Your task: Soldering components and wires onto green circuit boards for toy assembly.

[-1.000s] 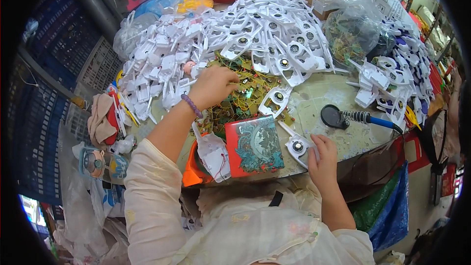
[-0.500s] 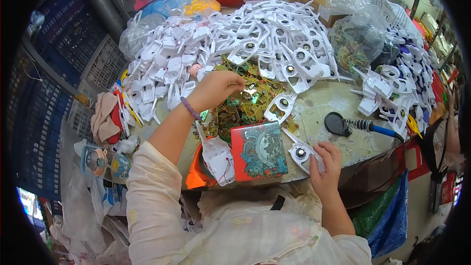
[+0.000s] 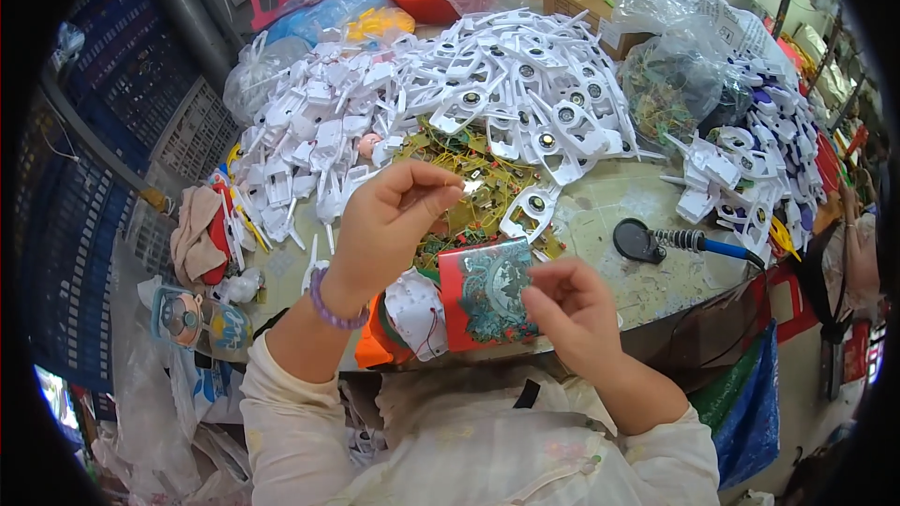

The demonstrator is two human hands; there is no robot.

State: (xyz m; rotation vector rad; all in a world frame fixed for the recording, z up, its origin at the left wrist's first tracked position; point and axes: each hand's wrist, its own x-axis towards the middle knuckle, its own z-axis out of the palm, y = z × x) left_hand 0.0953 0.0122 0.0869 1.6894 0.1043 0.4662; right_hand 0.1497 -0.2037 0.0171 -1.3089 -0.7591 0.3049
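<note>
Two clear bags (image 3: pixel 670 84) (knotted) hold tangled wire bits.

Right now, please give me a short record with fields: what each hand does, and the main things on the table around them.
left hand: raised left hand, fingers pinched on a small shiny part, too small to identify
right hand: right hand, fingers curled, nothing visible in it, beside a red box with teal picture
behind hands: heap of white plastic housings; tangle of green and yellow wired boards
right side: black soldering iron with blue handle
surface: round worn table
</note>
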